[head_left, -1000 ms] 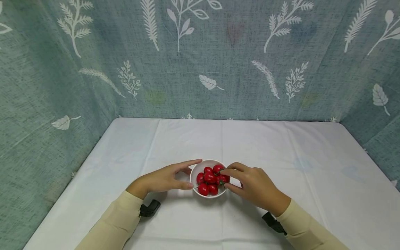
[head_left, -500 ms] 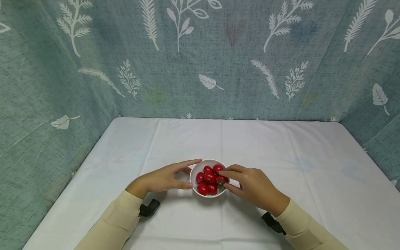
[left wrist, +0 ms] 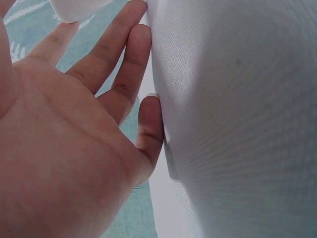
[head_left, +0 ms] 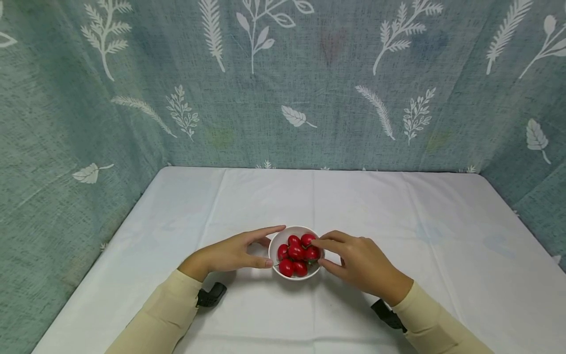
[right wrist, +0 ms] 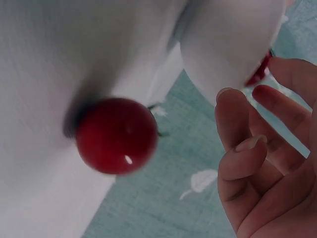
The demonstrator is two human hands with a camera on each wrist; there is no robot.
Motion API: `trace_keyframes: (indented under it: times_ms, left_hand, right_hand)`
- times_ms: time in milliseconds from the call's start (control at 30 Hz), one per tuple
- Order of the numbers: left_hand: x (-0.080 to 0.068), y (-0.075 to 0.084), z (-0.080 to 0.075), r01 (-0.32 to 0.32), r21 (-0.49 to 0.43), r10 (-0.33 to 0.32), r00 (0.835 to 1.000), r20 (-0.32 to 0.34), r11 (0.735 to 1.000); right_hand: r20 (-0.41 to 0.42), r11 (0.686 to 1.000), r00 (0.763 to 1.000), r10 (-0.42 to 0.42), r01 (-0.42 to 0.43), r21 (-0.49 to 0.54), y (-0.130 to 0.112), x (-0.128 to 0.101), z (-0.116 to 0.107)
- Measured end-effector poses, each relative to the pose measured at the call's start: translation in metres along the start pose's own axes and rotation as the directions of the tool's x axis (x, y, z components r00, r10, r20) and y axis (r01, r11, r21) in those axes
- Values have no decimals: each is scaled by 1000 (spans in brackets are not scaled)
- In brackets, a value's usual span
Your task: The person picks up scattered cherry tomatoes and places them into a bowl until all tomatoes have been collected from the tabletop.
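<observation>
1. A small white bowl (head_left: 294, 227) stands near the front middle of the table, on a white tablecloth (head_left: 398, 221). It holds a heap of red cherry tomatoes (head_left: 295, 253).
2. The left hand (head_left: 230, 253) lies on its edge at the left side of the bowl. Its fingers (left wrist: 124, 64) are straight and together, and the thumb and forefinger reach around the wall. It grips nothing – I judge it only keeps the bowl from sliding.
3. The right hand (head_left: 360, 263) is at the right rim, with its fingers bent over the nearest tomato. I cannot tell if they really pinch it.
4. In the right wrist view one single tomato (right wrist: 116, 136) appears against the cloth, apart from the bowl (right wrist: 223, 44) – the curled fingers (right wrist: 242, 148) there look empty.
5. The two hands are apart, with the bowl between them.
6. A grey-green curtain (head_left: 283, 88) with white leaves hangs behind the table.
</observation>
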State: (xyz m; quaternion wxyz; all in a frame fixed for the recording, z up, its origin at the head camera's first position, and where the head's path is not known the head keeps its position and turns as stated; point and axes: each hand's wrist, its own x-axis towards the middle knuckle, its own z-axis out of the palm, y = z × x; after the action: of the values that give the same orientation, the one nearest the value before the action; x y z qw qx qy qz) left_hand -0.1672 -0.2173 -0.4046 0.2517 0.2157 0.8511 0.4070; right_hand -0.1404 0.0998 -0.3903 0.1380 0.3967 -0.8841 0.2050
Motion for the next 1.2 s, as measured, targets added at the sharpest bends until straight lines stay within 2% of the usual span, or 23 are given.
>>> trace_keyframes:
  times_ms: [200, 433, 667, 1200]
  left_hand:
    - [-1, 0, -1, -14, -10, 14, 1000, 8, 1000]
    - [0, -2, 0, -30, -4, 30, 999, 15, 1000]
    - [0, -2, -1, -42, -5, 42, 999, 19, 999]
    - [-1, 0, -1, -42, -5, 43, 999, 16, 999]
  right_hand:
    - [-49, 999, 999, 16, -14, 28, 2, -2, -16]
    - [-66, 999, 997, 40, -41, -11, 11, -17, -27]
    - [9, 992, 994, 108, -107, -73, 18, -34, -29]
    - [109, 986, 986, 127, -114, -122, 25, -53, -23]
